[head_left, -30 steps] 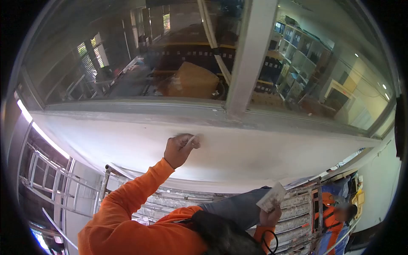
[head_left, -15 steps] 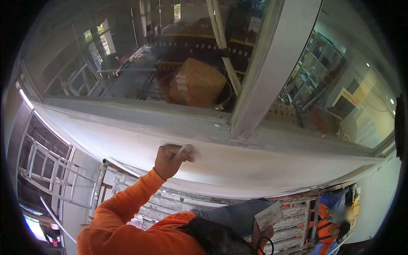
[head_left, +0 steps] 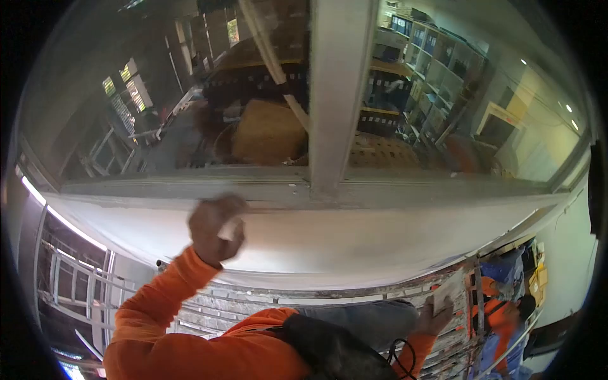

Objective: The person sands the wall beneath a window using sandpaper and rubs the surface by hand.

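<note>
My left hand (head_left: pixel 215 231) is raised in front of the white wall panel (head_left: pixel 354 237) below the window frame. Its fingers are curled round a small pale thing, too smeared by motion to name. Low on the right, beside my jeans-clad leg (head_left: pixel 361 320), my right hand (head_left: pixel 434 316) grips a flat, pale, plaster-smeared plate (head_left: pixel 448 290). Orange sleeves cover both arms. A dark bag or pouch (head_left: pixel 329 348) lies against my body.
A window post (head_left: pixel 341 95) stands between glass panes, with shelves (head_left: pixel 437 57) visible. Below me is a plaster-spattered slatted platform (head_left: pixel 209 313). Metal scaffold frames (head_left: pixel 76 278) stand left. Lower right, another person in an orange vest (head_left: pixel 500 316) is near yellow items (head_left: pixel 538 282).
My view has turned, so the window post sits further left and upright. My left hand has moved left along the panel. My right hand and the plate have shifted right and up.
</note>
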`<state>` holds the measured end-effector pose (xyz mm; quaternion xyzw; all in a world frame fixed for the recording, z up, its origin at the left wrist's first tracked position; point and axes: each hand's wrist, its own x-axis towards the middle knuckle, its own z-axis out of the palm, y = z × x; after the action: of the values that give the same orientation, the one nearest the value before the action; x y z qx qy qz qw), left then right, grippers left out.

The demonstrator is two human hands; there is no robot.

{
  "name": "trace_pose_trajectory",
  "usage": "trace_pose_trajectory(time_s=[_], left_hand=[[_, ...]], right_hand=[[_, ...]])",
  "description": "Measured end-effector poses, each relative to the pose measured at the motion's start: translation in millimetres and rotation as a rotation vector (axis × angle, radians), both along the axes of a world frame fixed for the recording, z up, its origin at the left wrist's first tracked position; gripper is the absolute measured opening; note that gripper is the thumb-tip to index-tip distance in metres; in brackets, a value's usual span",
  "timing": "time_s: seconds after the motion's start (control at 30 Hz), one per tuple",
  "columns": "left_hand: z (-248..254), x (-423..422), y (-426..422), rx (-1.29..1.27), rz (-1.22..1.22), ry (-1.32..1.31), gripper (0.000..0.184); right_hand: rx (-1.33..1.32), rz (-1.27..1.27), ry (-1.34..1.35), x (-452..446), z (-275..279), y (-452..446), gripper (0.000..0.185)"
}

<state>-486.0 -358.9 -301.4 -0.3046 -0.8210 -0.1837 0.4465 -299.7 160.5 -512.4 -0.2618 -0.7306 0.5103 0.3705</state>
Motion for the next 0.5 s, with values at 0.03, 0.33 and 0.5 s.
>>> trace_pose_trajectory(time_s=[0.03, 0.33, 0.5], left_hand=[[7.8, -8.7, -15.2, -0.085, 0.057, 0.067, 0.043], [-10.1, -1.8, -24.6, -0.354, 0.215, -0.126, 0.080], [-1.4, -6.6, -53.9, -0.459, 0.192, -0.197, 0.074]], right_hand=[[-0.052, -0.068, 0.010, -2.1, 23.2, -2.0, 0.044], [-0.797, 0.321, 0.419, -14.2, 12.3, 18.4, 0.048], [-0.878, 0.395, 0.463, -55.3, -41.0, -18.6, 0.056]])
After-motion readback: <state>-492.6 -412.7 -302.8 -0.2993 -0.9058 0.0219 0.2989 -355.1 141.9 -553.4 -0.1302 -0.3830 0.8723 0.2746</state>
